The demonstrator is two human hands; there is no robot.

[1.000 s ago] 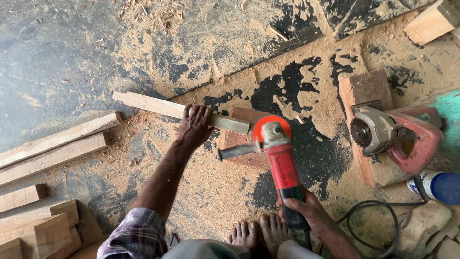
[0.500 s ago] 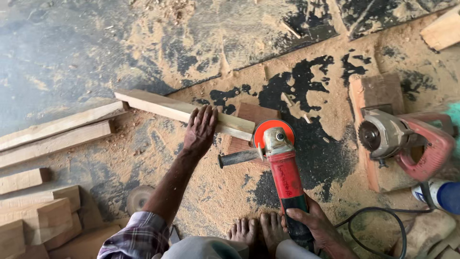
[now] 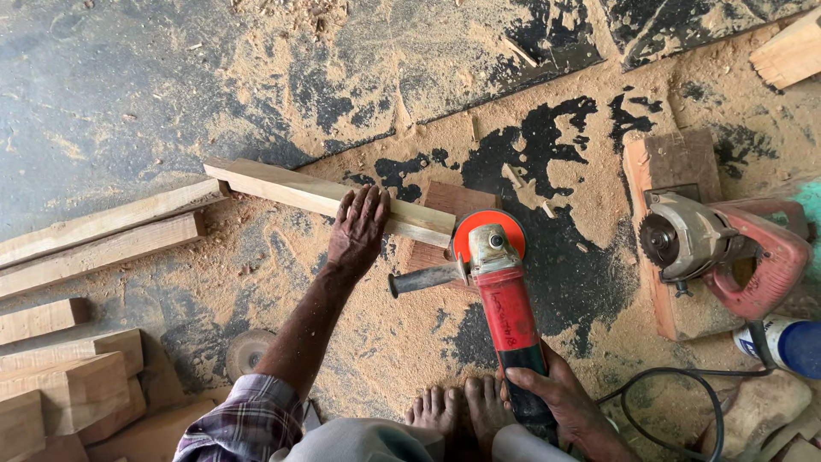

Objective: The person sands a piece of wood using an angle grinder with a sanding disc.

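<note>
**Angle grinder held at the end of a wooden batten on a sawdust-covered floor**

At the far left, a stack of pale wooden blocks (image 3: 64, 385) lies near the lower corner, and above it two long planks (image 3: 103, 239) lie side by side, running up towards the middle. A round sanding disc (image 3: 248, 353) lies flat in the sawdust just beside the person's left forearm.

The wooden batten (image 3: 299, 192) stretches at a slant from the upper left down to the right, its right end resting on a reddish wood block (image 3: 445, 231). The left hand (image 3: 359, 229) lies palm down over the batten, fingers spread and pressing it in place, not curled round it.

Right of that hand, the red angle grinder (image 3: 500, 291) points away from the person, its orange disc (image 3: 487, 235) touching the batten's right end. A black side handle sticks out to the left of the grinder's head. The right hand (image 3: 547, 389) is closed around the grinder's dark rear grip. The person's bare feet (image 3: 457, 411) sit just left of that hand, at the bottom edge.

Further right, a black cable (image 3: 667, 402) loops across the floor. A red circular saw (image 3: 718, 244) rests on a reddish board (image 3: 671, 162), blade to the left. A white and blue bottle (image 3: 782, 342) lies at the right edge, and a pale timber offcut (image 3: 791, 51) sits in the upper right corner.
</note>
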